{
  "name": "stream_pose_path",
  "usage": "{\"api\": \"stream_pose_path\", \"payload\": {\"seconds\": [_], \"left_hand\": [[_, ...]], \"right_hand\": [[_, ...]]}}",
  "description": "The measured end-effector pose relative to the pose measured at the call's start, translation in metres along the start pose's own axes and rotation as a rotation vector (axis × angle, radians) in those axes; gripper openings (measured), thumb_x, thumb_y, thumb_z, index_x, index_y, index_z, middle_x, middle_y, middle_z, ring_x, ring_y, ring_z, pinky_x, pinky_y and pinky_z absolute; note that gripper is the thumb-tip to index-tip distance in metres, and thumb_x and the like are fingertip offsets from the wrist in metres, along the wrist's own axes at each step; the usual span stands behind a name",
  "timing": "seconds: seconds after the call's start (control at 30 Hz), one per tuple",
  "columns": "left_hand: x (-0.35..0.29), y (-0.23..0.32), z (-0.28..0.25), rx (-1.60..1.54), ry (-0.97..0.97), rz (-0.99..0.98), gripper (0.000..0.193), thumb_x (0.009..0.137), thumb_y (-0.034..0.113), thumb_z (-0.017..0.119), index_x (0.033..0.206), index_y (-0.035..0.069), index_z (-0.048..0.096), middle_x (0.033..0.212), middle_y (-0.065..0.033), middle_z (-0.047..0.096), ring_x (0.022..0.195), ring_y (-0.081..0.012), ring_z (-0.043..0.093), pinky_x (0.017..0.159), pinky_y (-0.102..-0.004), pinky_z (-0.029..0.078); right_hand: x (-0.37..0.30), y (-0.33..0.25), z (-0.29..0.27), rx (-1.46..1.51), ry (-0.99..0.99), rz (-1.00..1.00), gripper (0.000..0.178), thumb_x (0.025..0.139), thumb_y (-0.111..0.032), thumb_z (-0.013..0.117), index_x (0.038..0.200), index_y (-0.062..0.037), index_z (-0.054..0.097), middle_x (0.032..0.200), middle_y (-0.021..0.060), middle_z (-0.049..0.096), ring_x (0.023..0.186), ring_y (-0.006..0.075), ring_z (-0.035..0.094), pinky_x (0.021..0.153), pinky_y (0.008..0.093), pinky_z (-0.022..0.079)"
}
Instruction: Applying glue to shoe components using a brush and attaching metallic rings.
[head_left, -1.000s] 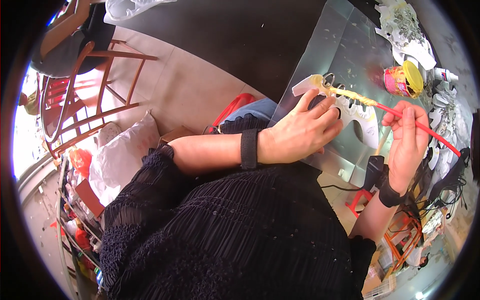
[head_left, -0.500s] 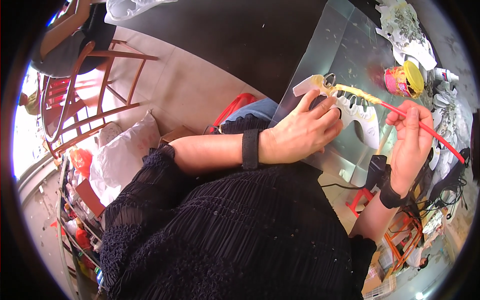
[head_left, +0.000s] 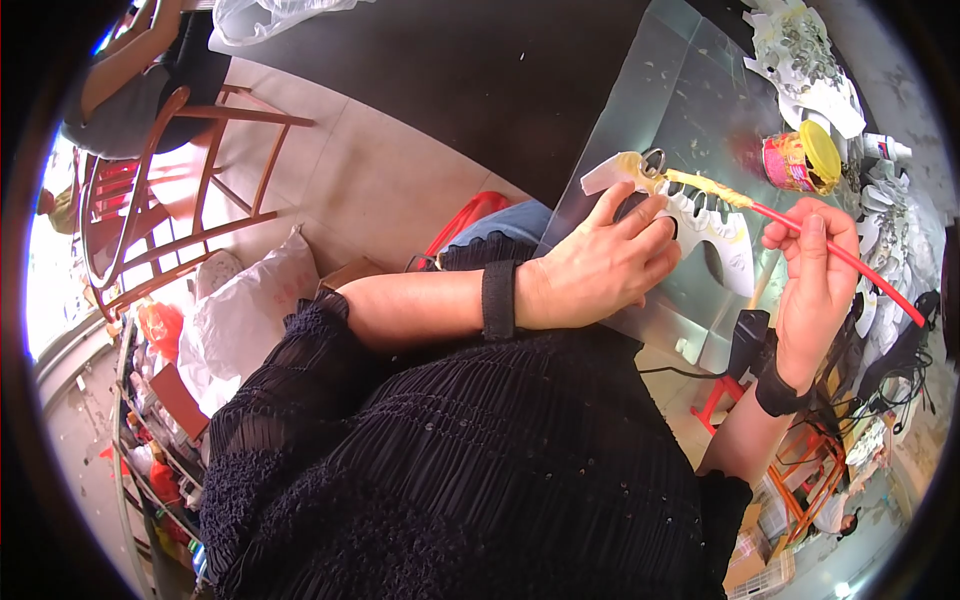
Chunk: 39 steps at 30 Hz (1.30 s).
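Yellow paste [head_left: 631,163] marks part of our white cut-out [head_left: 735,262] on the glossy clear sheet [head_left: 680,105]; its lower part looks mostly uncoated

Our left hand [head_left: 602,262] rests against it, its grip too hidden to tell; our right hand [head_left: 818,255] pinches a smooth red rod [head_left: 882,284], lumpy yellow end over the scalloped edge, near a smeared round tub [head_left: 787,164]

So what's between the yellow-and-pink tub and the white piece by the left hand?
In the head view, the red stick's yellow end stretches between the tub and the white piece.
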<state>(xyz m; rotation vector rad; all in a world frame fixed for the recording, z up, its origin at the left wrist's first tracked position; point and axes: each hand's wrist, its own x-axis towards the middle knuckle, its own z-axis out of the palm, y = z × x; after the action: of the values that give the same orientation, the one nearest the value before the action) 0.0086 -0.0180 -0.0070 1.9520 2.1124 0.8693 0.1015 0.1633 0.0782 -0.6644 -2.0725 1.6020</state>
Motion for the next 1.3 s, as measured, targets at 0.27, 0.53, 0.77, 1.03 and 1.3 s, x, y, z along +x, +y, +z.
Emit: {"api": "stream_pose_path", "payload": {"seconds": [0.27, 0.53, 0.77, 1.03, 1.3], "left_hand": [[0.001, 0.0, -0.001, 0.027, -0.014, 0.008, 0.065, 0.058, 0.03, 0.079, 0.112, 0.006, 0.054, 0.113, -0.0114, 0.048, 0.124, -0.0282, 0.04, 0.102, -0.0526, 0.025], [0.0, 0.0, -0.002, 0.025, -0.03, 0.014, 0.065, 0.06, 0.032, 0.079, 0.114, 0.005, 0.054, 0.114, -0.012, 0.047, 0.125, -0.0288, 0.039, 0.102, -0.053, 0.024], [0.0, 0.0, -0.003, 0.01, -0.037, 0.02, 0.065, 0.059, 0.033, 0.079, 0.113, 0.005, 0.054, 0.115, -0.0126, 0.047, 0.125, -0.029, 0.038, 0.102, -0.0527, 0.024], [0.0, -0.001, -0.002, 0.013, -0.033, 0.016, 0.064, 0.059, 0.033, 0.079, 0.111, 0.005, 0.055, 0.117, -0.0121, 0.047, 0.126, -0.0286, 0.037, 0.103, -0.0526, 0.024], [0.0, -0.001, -0.003, 0.017, -0.037, 0.006, 0.064, 0.058, 0.034, 0.079, 0.111, 0.006, 0.055, 0.117, -0.0115, 0.047, 0.125, -0.0283, 0.038, 0.103, -0.0524, 0.023]], "right_hand": [[-0.002, 0.003, 0.0, 0.016, -0.083, -0.033, 0.012, 0.097, -0.012, 0.048, 0.095, 0.0, 0.049, 0.09, 0.008, 0.056, 0.073, 0.0134, 0.057, 0.07, 0.0275, 0.048], [-0.004, -0.006, -0.015, 0.122, -0.004, -0.124, 0.015, 0.098, -0.012, 0.045, 0.1, 0.0016, 0.049, 0.1, 0.0142, 0.054, 0.075, 0.0179, 0.057, 0.07, 0.0317, 0.048], [-0.006, -0.015, -0.037, 0.196, 0.025, -0.172, 0.018, 0.098, -0.016, 0.044, 0.101, 0.0009, 0.05, 0.101, 0.0147, 0.053, 0.074, 0.0195, 0.056, 0.069, 0.0336, 0.048], [-0.013, 0.001, -0.005, 0.127, -0.045, -0.101, 0.016, 0.098, -0.012, 0.044, 0.099, 0.0026, 0.049, 0.096, 0.0108, 0.052, 0.073, 0.0157, 0.056, 0.068, 0.0296, 0.048], [-0.014, -0.001, 0.006, 0.008, -0.077, -0.05, 0.011, 0.097, -0.009, 0.047, 0.097, 0.001, 0.05, 0.091, 0.0069, 0.053, 0.073, 0.0118, 0.055, 0.072, 0.0258, 0.046]]}}
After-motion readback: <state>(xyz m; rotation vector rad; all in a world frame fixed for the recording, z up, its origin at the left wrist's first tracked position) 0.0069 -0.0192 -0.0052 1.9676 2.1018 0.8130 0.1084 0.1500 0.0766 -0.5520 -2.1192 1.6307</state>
